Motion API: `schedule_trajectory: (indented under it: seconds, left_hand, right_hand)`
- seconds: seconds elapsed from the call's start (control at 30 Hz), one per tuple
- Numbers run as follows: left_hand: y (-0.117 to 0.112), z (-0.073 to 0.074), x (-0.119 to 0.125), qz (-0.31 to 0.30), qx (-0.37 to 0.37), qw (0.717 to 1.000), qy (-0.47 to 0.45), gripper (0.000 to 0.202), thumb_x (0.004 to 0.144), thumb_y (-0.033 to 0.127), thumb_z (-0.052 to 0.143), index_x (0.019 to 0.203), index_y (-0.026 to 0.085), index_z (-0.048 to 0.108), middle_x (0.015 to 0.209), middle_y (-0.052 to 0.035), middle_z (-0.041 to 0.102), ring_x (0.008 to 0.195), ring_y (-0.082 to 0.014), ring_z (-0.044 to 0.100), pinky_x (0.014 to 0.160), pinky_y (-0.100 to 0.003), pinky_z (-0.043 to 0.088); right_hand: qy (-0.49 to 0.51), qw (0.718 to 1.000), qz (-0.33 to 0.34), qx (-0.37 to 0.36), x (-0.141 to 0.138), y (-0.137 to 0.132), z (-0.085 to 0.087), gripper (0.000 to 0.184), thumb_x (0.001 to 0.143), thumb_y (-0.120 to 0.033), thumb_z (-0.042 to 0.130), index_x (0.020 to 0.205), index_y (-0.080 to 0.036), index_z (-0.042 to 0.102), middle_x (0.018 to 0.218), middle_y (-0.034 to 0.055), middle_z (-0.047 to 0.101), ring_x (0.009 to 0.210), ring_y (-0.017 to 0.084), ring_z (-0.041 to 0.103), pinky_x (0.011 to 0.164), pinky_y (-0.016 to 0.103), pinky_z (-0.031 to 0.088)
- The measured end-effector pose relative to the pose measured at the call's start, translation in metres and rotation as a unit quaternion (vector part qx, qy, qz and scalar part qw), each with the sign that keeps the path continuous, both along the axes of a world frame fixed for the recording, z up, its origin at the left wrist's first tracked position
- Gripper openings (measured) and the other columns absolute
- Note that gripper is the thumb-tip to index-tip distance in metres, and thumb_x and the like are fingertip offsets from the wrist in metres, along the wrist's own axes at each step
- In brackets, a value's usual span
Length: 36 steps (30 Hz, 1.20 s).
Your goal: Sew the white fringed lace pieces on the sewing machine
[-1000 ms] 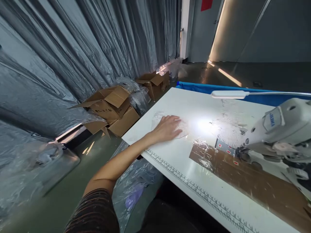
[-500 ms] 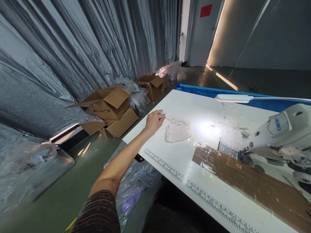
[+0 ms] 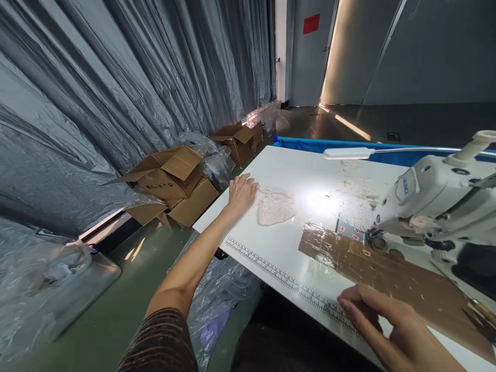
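One whitish ribbed cloth (image 3: 275, 211) lies on the left part of the desk (image 3: 271, 165), rumpled toward its far edge. Left hand (image 3: 242, 194) at the cloth's left end, fingers bent down and slightly spread; can't tell if they pinch it. Right hand (image 3: 382, 323) over the desk's near edge, thumb and index tips close together, can't tell if anything is between them. Desk is white and glossy, strong lamp glare mid-surface, ruler scale (image 3: 279, 269) along the near edge. More lacy whitish fabric (image 3: 352, 204) sits right of the glare, beside the white sewing machine (image 3: 422, 191). Brown panel (image 3: 383, 274), shiny clear tape on its left end, runs in front of the machine. White lamp (image 3: 346, 153) hangs above the far side; blue sheet (image 3: 298, 142) along the far edge. Room: silver-grey curtain (image 3: 155, 62) on the left, open carton (image 3: 166, 186) below it, clear plastic bag (image 3: 85, 279) on the dark green floor (image 3: 116, 305); grey door (image 3: 306, 62) at the back with a red paper (image 3: 311, 24), sunlight strip on the floor nearby
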<state>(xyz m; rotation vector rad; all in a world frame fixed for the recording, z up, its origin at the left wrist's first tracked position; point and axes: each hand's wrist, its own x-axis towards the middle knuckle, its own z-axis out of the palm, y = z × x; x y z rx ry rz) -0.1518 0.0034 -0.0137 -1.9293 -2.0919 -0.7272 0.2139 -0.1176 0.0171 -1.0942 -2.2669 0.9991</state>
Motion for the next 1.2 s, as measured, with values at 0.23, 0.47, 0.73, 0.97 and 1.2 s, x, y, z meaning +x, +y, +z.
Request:
schedule_trajectory:
  seconds: [0.23, 0.47, 0.73, 0.97, 1.2]
  left_hand:
    - [0.0, -0.013, -0.011, 0.047, -0.017, 0.998, -0.025, 0.025, 0.092, 0.02, 0.052, 0.093, 0.024, 0.077, 0.113, -0.0017, 0.072, 0.101, -0.02, 0.066, 0.092, -0.034, 0.052]
    - [-0.008, -0.003, -0.002, 0.011, 0.031, 0.999, -0.023, 0.022, 0.093, 0.022, 0.053, 0.097, 0.023, 0.074, 0.12, -0.0063, 0.068, 0.11, -0.023, 0.062, 0.103, -0.045, 0.043]
    - [-0.044, -0.005, 0.09, -0.377, -0.051, 0.922, 0.074, 0.028, 0.1, 0.022, 0.041, 0.099, 0.025, 0.069, 0.076, -0.0032, 0.068, 0.068, -0.0155, 0.061, 0.063, -0.032, 0.05]
    - [-0.076, -0.006, 0.168, -0.603, 0.034, 0.796, -0.043, 0.032, 0.094, 0.036, 0.055, 0.121, 0.019, 0.055, 0.101, -0.0089, 0.071, 0.091, -0.0188, 0.067, 0.075, -0.032, 0.057]
    - [-0.041, 0.022, 0.182, -0.636, -0.206, 0.736, -0.106, 0.046, 0.086, 0.016, 0.04, 0.132, 0.016, 0.046, 0.11, -0.0105, 0.067, 0.104, -0.0238, 0.062, 0.097, -0.045, 0.048]
  right_hand:
    - [0.0, 1.0, 0.018, 0.013, 0.013, 0.002, -0.024, 0.028, 0.088, -0.049, 0.059, 0.08, -0.025, 0.071, 0.067, 0.0013, 0.068, 0.06, 0.018, 0.064, 0.047, 0.02, 0.051]
    - [-0.001, 0.996, 0.024, -0.084, 0.015, 0.006, -0.035, 0.027, 0.088, -0.05, 0.059, 0.081, -0.026, 0.071, 0.073, 0.0038, 0.068, 0.072, 0.023, 0.067, 0.051, 0.025, 0.053]
    - [0.214, 0.884, -0.115, -0.399, -0.01, 0.027, -0.039, 0.059, 0.079, -0.069, 0.064, 0.105, -0.017, 0.071, 0.099, 0.0142, 0.071, 0.091, 0.028, 0.069, 0.081, 0.04, 0.06]
    - [0.288, 0.866, -0.135, -0.386, -0.019, 0.034, -0.041, 0.035, 0.08, -0.052, 0.071, 0.084, -0.018, 0.066, 0.072, 0.0031, 0.063, 0.07, 0.018, 0.059, 0.068, 0.03, 0.052]
    - [0.174, 0.919, 0.031, -0.351, 0.023, 0.032, -0.028, 0.028, 0.085, -0.045, 0.065, 0.083, -0.017, 0.066, 0.067, -0.004, 0.051, 0.057, 0.009, 0.039, 0.053, 0.021, 0.034]
